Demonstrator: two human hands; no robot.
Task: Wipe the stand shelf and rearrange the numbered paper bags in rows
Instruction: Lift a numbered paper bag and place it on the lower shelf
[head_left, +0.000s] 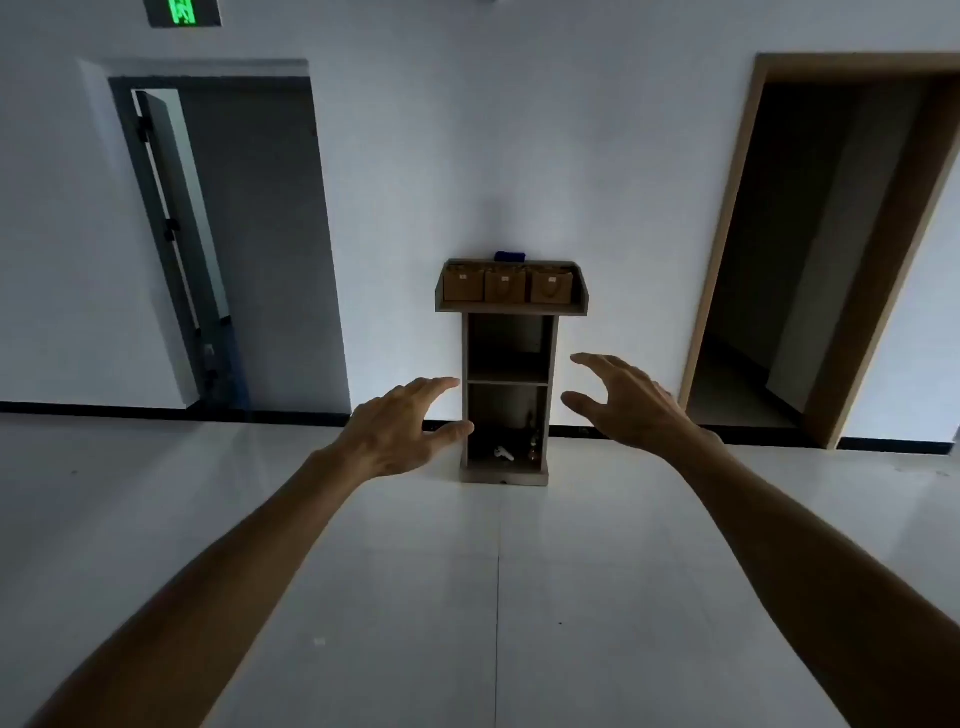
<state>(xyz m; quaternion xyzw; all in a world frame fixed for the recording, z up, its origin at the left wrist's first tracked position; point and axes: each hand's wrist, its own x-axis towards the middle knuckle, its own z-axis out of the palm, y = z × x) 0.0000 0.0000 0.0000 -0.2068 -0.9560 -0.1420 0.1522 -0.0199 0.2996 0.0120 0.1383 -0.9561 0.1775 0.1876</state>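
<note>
A brown wooden stand (510, 395) rests against the white wall some way ahead. Its sloped top shelf (511, 308) holds three brown paper bags in a row: left (463, 285), middle (504, 287), right (551, 287). A blue cloth (509, 255) lies on the back edge above them. Both arms stretch forward at mid-height, well short of the stand. My left hand (397, 431) and my right hand (626, 400) are spread with relaxed fingers and hold nothing.
The stand's lower compartment holds a small white object (504, 453) and a small dark item (533, 450). A grey door (176, 249) stands ajar at the left and a dark doorway (810, 249) opens at the right. Pale tiled floor (498, 597) lies between me and the stand.
</note>
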